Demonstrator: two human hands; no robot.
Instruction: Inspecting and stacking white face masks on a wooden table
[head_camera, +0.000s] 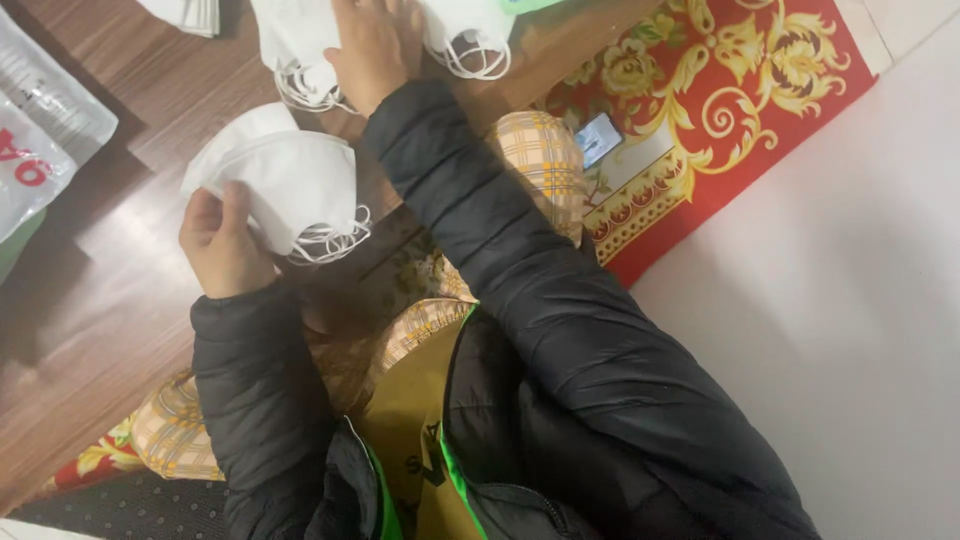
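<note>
Seemingly the key relation is between the right hand (375, 45) and the loose pile of white face masks (300, 40) at the far edge of the wooden surface (110, 260): the hand lies flat on top of the pile, fingers spread and stretched away from the person, so the masks sit directly under and just beyond it. One more mask (465, 35) of the same heap lies just right of that hand, its ear loops curling toward the near side.

Nearer and to the left, the left hand (222, 245) pinches a folded white mask (285, 185) by its near-left corner, thumb on top and fingers curled beneath. This mask's long axis runs roughly left to right, with its bunch of thin ear loops (330, 240) hanging off the right end. It lies well apart from the far pile, so the right hand is clearly the closer one to the heap, and the left hand to the single mask.

Around them, a clear plastic bag (40, 130) with red print rests at the far left of the surface. Right of the arms, a red and gold patterned rug (720, 90) covers the floor, and a small phone (600, 138) lies on it. A checked cloth (545, 160) covers the knee beneath the right arm's black sleeve (520, 270). Nothing blocks the way between either hand and its masks.
</note>
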